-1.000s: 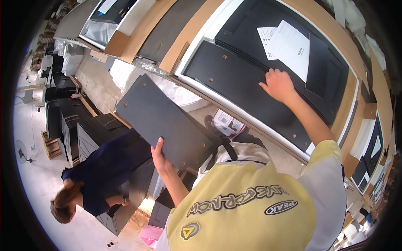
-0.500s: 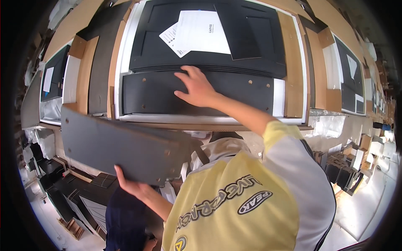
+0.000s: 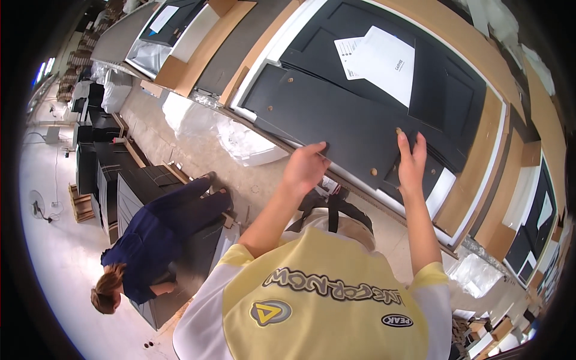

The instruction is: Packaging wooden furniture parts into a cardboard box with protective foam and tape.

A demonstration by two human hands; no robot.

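- So, both hands are up on the dark panel (image 3: 336, 123), a long flat board with small round wooden dowels showing on its face, lying in the open cardboard box (image 3: 474, 180) on top of other dark boards.
- Left hand (image 3: 306, 168) grips the panel's near edge, fingers curled over it, thumb side toward me.
- Right hand (image 3: 412, 162) lies flat on the panel further along, fingers stretched out and narrow together (fingertips just beside one dowel).
- White paper sheets (image 3: 378, 60) sit on the boards beyond, well apart from my hands.
- Crumpled clear plastic wrap (image 3: 240, 141) lies on the floor near the box.
- Another person in dark blue (image 3: 162, 234) bends over a dark cabinet (image 3: 198, 264) off to my left.
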